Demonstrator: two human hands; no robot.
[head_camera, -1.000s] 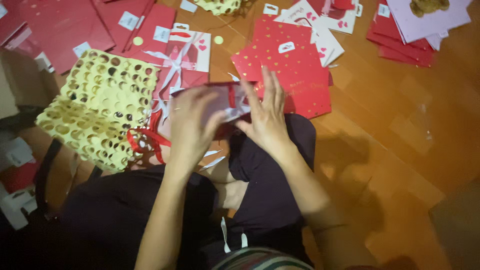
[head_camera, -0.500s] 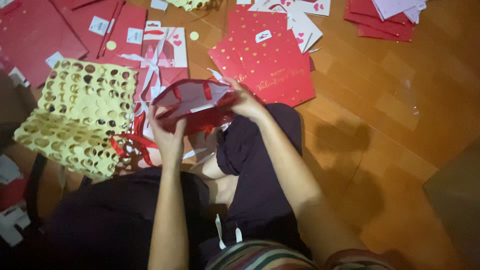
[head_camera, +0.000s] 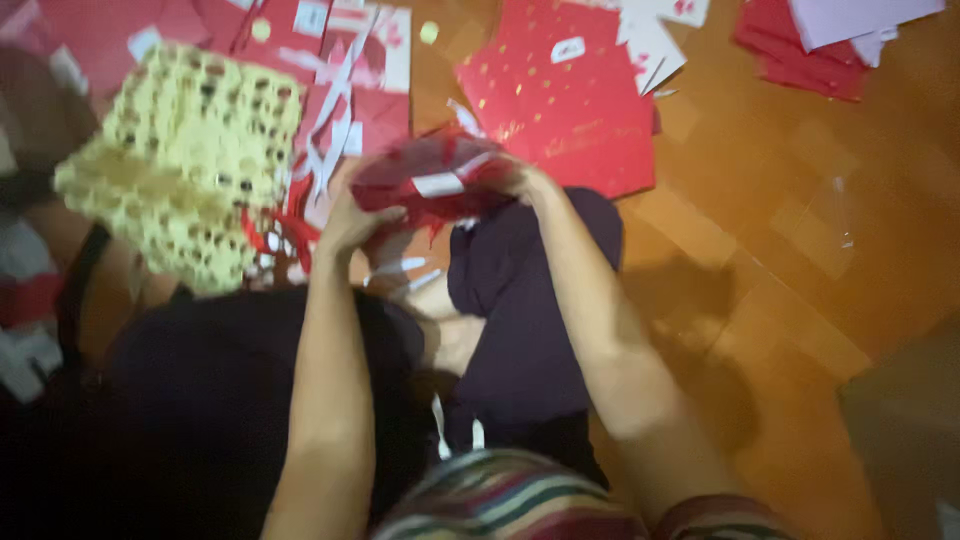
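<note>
While blurred, red bag gripped between both hands' fingers.

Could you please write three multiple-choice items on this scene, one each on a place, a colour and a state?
1. Where does the yellow mesh bag lie?
A. by the left hand
B. by the right hand
C. on the far right of the floor

2. What colour is the paper bag in the hands?
A. blue
B. red
C. green

3. How is the paper bag held?
A. by both hands
B. by one hand only
C. it lies untouched on the floor

Answers:
1. A, the mesh bag sits just beyond the left hand.
2. B, it is red with a white label.
3. A, the left hand and right hand each grip a side.
</note>
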